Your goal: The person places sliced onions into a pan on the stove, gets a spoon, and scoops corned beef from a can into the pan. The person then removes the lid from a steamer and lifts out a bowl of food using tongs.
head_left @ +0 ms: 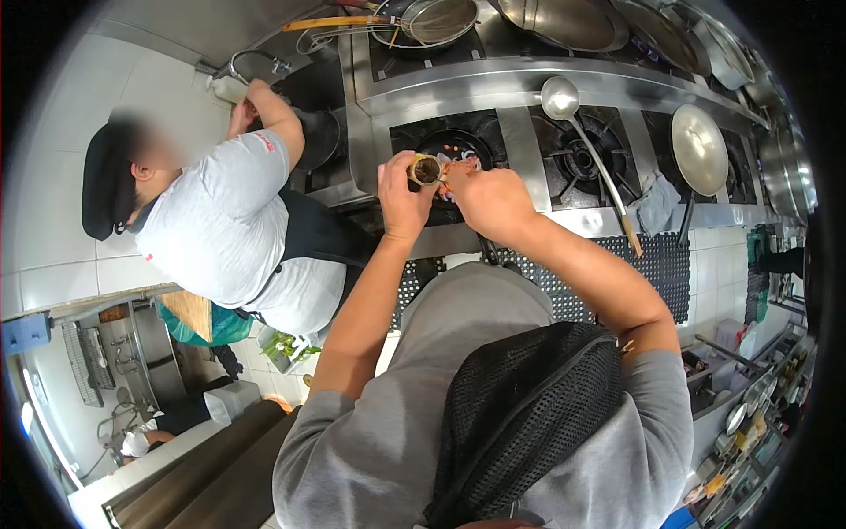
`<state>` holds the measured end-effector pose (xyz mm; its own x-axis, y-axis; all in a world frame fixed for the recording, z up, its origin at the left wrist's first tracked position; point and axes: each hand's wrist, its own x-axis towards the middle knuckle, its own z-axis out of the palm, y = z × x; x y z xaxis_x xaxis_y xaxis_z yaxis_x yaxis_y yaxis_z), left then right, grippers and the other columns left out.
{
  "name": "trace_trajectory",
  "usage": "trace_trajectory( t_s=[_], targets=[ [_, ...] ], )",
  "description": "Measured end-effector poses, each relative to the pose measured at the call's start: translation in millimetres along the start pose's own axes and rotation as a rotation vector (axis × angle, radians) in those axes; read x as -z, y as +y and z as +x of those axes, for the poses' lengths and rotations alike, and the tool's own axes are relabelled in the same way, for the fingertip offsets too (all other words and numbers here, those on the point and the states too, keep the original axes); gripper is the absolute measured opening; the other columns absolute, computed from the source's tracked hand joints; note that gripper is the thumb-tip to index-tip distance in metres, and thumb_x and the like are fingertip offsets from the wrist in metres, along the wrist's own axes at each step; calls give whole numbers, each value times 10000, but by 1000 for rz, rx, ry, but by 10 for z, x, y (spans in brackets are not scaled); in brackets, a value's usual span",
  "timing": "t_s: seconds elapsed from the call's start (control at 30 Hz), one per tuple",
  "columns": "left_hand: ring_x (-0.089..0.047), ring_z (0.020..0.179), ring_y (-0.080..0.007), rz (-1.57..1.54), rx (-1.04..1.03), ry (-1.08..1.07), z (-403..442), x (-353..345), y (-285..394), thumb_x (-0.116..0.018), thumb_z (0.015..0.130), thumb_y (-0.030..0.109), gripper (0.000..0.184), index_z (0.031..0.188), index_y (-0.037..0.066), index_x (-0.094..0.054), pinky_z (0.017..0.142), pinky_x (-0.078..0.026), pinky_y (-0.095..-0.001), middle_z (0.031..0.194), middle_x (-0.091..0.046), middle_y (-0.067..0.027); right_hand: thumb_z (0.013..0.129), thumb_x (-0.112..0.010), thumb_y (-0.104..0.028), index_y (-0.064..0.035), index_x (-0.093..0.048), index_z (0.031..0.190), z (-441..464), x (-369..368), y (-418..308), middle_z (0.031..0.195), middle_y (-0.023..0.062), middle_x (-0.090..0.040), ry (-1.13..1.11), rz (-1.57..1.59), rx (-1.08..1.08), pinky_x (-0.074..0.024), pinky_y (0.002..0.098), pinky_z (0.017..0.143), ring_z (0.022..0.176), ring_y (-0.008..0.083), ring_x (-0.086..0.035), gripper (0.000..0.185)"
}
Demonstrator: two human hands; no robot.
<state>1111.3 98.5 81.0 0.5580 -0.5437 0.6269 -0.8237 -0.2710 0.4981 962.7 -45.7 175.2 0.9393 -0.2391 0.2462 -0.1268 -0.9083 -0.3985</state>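
My left hand (404, 198) is wrapped around a small jar (426, 170) with a yellowish rim. The jar is tilted so its mouth faces me, and its contents look dark. Close to the jar's mouth, my right hand (489, 203) is closed; whatever its fingers hold is hidden behind the knuckles. Under both hands a dark frying pan (454, 144) sits on a stove burner. Small orange, red and whitish food pieces (467, 163) show in it, partly covered by my hands.
A long-handled ladle (561, 99) lies across the burner on the right. Beyond it are a grey cloth (656, 204) and a metal pan (700, 150). A whisk (339, 37) and more pans sit at the back. At the left, a co-worker (220, 198) stands by a tap (256, 57).
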Motion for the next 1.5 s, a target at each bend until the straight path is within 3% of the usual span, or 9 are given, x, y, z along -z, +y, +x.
trace_trajectory(
  t_s=[0.27, 0.7, 0.87, 1.0, 1.1, 1.17, 1.2, 1.27, 1.5],
  targets=[
    [-660, 1107, -394, -74, 22, 18, -37, -28, -19, -951, 684, 44, 681, 1271, 68, -607, 967, -541, -477, 1281, -720, -140, 933, -682, -127, -13, -720, 1087, 34, -30, -1, 936, 121, -749, 54, -338, 330, -621, 377, 639, 776, 268, -777, 196],
    [-668, 1082, -374, 123, -136, -178, 97, 226, 38, -923, 706, 86, 611, 1256, 44, -660, 972, -524, -475, 1235, -736, -133, 948, -688, -178, 5, -708, 930, 7, -223, 210, 770, 225, -727, -13, 57, 36, -593, 510, 722, 817, 347, -781, 185],
    [-653, 1095, -385, 181, -92, -142, 127, 216, 7, -938, 687, 94, 604, 1219, 44, -656, 961, -525, -482, 1241, -725, -136, 976, -630, -110, 38, -769, 995, -72, -391, 275, 756, 55, -709, -159, 1115, -514, -509, 396, 603, 628, 234, -658, 204],
    [-642, 1073, -393, 121, 31, -16, 92, 284, -136, -965, 678, 135, 613, 1193, 45, -645, 935, -520, -488, 1227, -716, -131, 987, -653, -124, 49, -778, 1003, -132, -60, 332, 771, -10, -656, -315, 1449, -854, -449, 320, 556, 613, 156, -579, 214],
    [-640, 1086, -393, 87, 68, 16, 54, 349, -169, -1001, 663, 165, 655, 1201, 44, -648, 957, -523, -488, 1218, -721, -130, 977, -665, -113, 45, -771, 994, -189, 67, 219, 733, 64, -684, -166, 1357, -738, -458, 322, 529, 592, 186, -639, 191],
    [-636, 1090, -379, 75, 67, 36, 61, 368, -173, -1009, 672, 185, 648, 1197, 50, -654, 969, -520, -483, 1213, -724, -123, 969, -662, -101, 15, -729, 967, -185, 132, 101, 704, 145, -688, 148, 693, -186, -514, 350, 522, 621, 237, -713, 134],
    [-632, 1096, -380, 77, 66, 27, 64, 375, -170, -1008, 676, 188, 649, 1203, 50, -656, 968, -518, -484, 1218, -726, -120, 969, -662, -101, 15, -729, 967, -188, 113, 62, 704, 145, -688, 149, 694, -186, -514, 350, 522, 621, 237, -713, 134],
    [-627, 1103, -380, 80, 61, 20, 97, 393, -128, -1007, 680, 192, 650, 1209, 50, -657, 968, -517, -484, 1222, -727, -117, 942, -660, -99, -23, -677, 901, -172, 61, -14, 771, 216, -712, 127, -5, 56, -600, 419, 621, 749, 283, -772, 88],
    [-625, 1108, -330, 203, -136, -228, 293, 497, 115, -920, 662, 50, 618, 1227, 91, -673, 971, -475, -456, 1202, -733, -62, 860, -699, -134, -58, -697, 982, 119, -1, -107, 909, 71, -680, 156, -320, 456, -592, 363, 708, 798, 226, -742, 144]
  ],
)
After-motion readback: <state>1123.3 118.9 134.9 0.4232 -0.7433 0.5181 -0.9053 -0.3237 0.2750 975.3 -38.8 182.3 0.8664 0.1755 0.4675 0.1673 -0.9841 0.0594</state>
